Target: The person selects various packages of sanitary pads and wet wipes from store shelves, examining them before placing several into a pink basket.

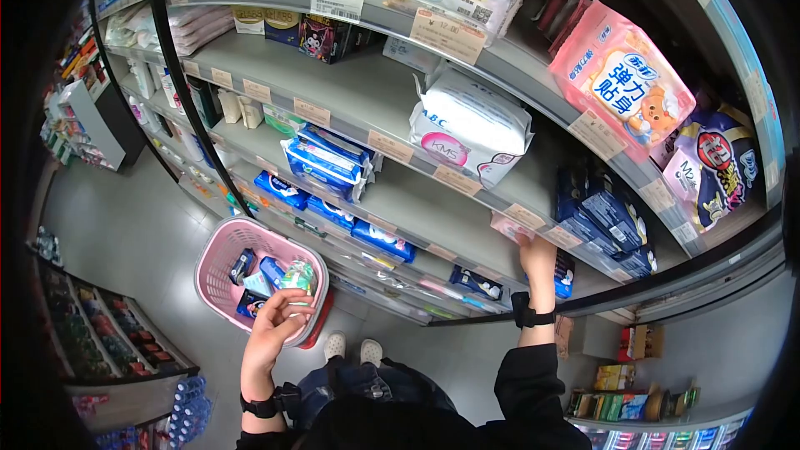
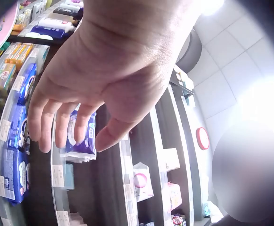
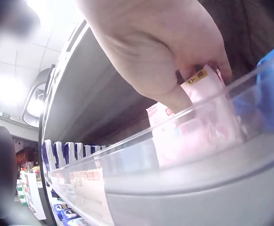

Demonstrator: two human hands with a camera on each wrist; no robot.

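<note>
My right hand (image 1: 537, 258) reaches onto a lower shelf, its fingers and thumb pinching a small pink pack (image 3: 210, 92). In the right wrist view the pack stands tilted behind the clear shelf lip (image 3: 132, 139), thumb on the near face, with the other fingertips hidden behind it. A blue pack (image 3: 273, 89) is beside it. Loosely bent, my left hand (image 1: 273, 325) hangs over the near rim of a pink basket (image 1: 218, 254) and holds nothing. Inside the basket lie several small packs, among them a dark blue one (image 1: 242, 267) and a green-and-clear one (image 1: 300, 275).
Shelves in front carry a white ABC pack (image 1: 471, 129), a pink pack with a bear (image 1: 625, 79), dark navy packs (image 1: 604, 208) and blue packs (image 1: 325, 162). A black frame post (image 1: 179, 75) crosses the left side. Low shelving (image 1: 104, 317) stands behind on the left.
</note>
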